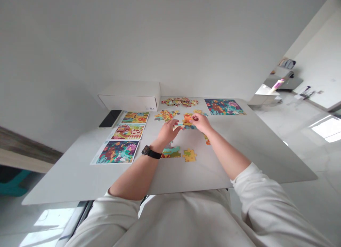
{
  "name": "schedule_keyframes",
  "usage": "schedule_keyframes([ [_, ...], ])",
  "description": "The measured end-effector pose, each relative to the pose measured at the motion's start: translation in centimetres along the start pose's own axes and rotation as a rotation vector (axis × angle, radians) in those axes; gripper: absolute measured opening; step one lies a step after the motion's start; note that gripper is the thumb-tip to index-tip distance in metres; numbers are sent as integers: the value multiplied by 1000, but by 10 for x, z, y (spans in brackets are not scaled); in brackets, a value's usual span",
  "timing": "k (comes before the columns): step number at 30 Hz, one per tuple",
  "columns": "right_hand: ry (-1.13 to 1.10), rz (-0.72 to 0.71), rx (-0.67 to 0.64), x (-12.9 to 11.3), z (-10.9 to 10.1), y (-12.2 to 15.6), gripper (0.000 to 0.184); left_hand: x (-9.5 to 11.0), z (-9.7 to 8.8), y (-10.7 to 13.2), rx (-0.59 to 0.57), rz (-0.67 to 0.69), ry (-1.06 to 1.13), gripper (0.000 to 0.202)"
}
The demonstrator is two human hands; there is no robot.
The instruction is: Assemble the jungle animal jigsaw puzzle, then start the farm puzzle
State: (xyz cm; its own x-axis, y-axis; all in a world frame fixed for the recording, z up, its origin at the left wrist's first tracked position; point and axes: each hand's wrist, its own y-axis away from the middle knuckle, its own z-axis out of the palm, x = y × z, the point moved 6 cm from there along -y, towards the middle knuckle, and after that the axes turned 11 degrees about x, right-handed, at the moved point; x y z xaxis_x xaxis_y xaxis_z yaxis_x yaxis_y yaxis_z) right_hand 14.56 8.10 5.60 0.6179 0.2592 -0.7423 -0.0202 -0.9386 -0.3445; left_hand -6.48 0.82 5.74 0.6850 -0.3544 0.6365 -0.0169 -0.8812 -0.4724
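Both hands meet over the middle of a white table (pixel 247 147). My right hand (pixel 201 122) pinches an orange puzzle piece (pixel 187 119) over a small patch of joined pieces. My left hand (pixel 167 131), with a black watch on its wrist, rests beside that patch with fingers curled, touching the pieces; what it holds, if anything, I cannot make out. Two loose clusters lie nearer to me: a green-orange one (pixel 171 152) and a yellow one (pixel 189 155). Another joined group (pixel 165 115) sits just beyond my left hand.
A heap of loose pieces (pixel 180 102) and a finished puzzle (pixel 223 107) lie at the far edge. Three picture cards (pixel 128 132) run along the left, by a white box (pixel 130 96) and a dark phone (pixel 110 118).
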Motion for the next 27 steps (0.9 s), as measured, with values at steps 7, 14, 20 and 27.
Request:
schedule_keyframes([
  [7, -383, 96, -87, -2, -37, 59, 36, 20, 35, 12, -138, -163, 310, 33],
  [14, -523, 193, -89, 9, -39, 90, 52, 34, 40, 20, -171, -218, 374, 35],
  [20, -454, 139, -91, 11, -39, 87, 47, 31, 48, 24, -182, -268, 439, 36],
  [27, -420, 117, -83, 13, -46, 87, 39, 30, 47, 24, -161, -279, 472, 42],
])
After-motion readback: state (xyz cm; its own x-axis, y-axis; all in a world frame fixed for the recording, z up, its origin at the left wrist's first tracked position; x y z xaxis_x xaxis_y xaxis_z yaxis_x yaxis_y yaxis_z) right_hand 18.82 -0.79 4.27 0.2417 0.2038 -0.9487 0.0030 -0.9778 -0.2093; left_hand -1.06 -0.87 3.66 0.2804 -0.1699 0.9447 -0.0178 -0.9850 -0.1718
